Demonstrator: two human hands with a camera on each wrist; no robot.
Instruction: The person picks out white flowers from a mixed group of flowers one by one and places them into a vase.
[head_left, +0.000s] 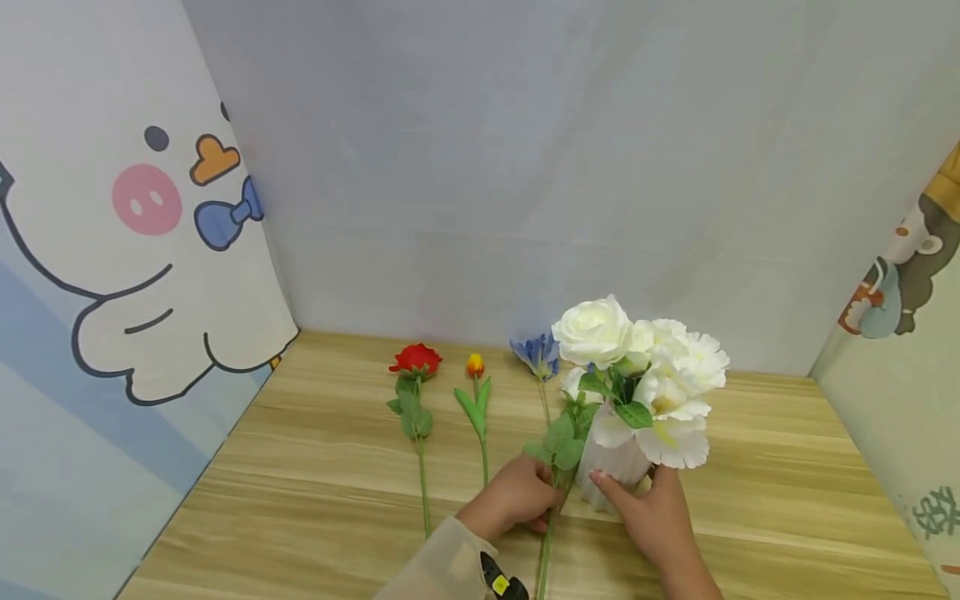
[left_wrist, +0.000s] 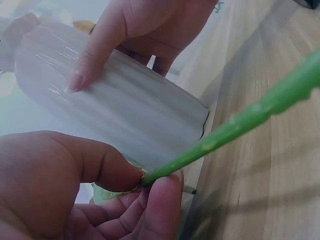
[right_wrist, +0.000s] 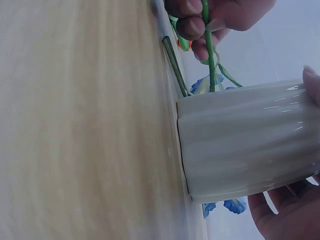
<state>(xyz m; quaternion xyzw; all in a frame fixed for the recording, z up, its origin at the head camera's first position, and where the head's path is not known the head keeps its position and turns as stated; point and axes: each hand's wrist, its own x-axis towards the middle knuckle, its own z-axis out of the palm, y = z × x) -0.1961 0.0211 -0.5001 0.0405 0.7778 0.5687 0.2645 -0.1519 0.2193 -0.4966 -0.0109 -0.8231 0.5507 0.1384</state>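
Observation:
My left hand [head_left: 517, 497] pinches a leafy green flower stem [left_wrist: 235, 127] between thumb and fingers, just left of a white ribbed vase [head_left: 613, 462]. The stem's lower end runs down toward me, and a white bloom [head_left: 576, 383] shows above its leaves [head_left: 564, 442], partly behind the vase bouquet. My right hand [head_left: 660, 518] grips the vase from the right, thumb across its front and fingers round the far side. The vase stands on the table holding several large white flowers [head_left: 667, 375] with green leaves.
Left of the hands, a red rose [head_left: 417, 360] and an orange-yellow tulip [head_left: 475, 366] lie with stems toward me. A blue flower [head_left: 537, 356] lies behind my left hand. Fabric panels [head_left: 480, 167] enclose the wooden table [head_left: 315, 467] at the back and sides.

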